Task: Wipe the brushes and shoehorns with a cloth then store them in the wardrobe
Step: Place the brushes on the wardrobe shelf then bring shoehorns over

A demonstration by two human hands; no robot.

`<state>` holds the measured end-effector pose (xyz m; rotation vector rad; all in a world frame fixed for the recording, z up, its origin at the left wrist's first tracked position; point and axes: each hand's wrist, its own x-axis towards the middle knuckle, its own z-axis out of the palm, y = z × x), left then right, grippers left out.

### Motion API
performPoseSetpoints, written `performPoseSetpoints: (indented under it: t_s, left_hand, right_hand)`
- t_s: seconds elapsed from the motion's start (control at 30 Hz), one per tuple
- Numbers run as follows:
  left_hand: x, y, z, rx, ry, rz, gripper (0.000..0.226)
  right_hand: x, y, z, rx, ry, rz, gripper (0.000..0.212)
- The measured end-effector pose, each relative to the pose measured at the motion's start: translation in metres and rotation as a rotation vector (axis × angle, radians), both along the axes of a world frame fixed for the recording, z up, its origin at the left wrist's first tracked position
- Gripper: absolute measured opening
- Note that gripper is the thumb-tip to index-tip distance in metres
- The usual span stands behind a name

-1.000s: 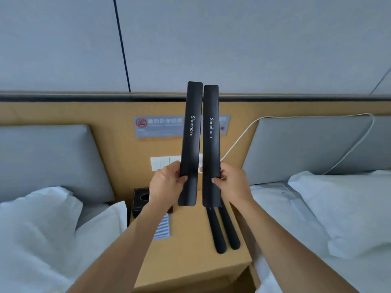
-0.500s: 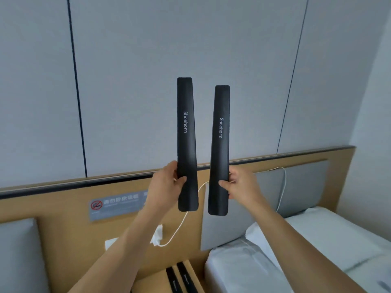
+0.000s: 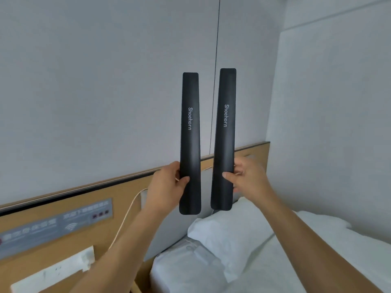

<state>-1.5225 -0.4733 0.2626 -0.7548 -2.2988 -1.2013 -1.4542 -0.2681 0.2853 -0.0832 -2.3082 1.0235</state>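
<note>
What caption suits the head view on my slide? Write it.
Left hand and right hand each hold a black shoehorn upright, side by side, above a bed's pillow.

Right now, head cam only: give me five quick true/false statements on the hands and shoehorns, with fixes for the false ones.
1. Each hand holds one black shoehorn. True: the left hand grips the left shoehorn and the right hand pinches the right shoehorn.
2. The two shoehorns are pressed together. False: they are apart, with a clear gap of wall between them.
3. Both shoehorns stand roughly upright. True.
4. A cloth is wrapped round one shoehorn. False: no cloth is in view; both are bare.
5. The hands hold the shoehorns at their top ends. False: both grip low down, near the bottom ends.
</note>
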Motion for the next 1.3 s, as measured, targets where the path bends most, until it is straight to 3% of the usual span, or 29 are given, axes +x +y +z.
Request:
performPoseSetpoints:
  t_s: [0.37, 0.6, 0.97, 1.3]
  left_hand:
    - [0.074, 0.161, -0.005, 0.024, -0.077, -0.403, 0.030]
    - [0.112, 0.252, -0.005, -0.031, -0.055, -0.647, 0.021]
    - [0.187, 0.333, -0.002, 0.043, -0.041, -1.078, 0.011]
    - [0.322, 0.376, -0.011, 0.042, -0.045, -1.383, 0.006]
  right_hand:
    - [0.136, 0.114, -0.005, 0.014, -0.032, -0.361, 0.030]
    - [0.215, 0.162, 0.000, -0.049, -0.005, -0.638, 0.031]
    - [0.322, 0.172, -0.010, -0.080, -0.001, -1.011, 0.028]
    - [0.463, 0.153, -0.026, -0.114, 0.079, -1.302, 0.025]
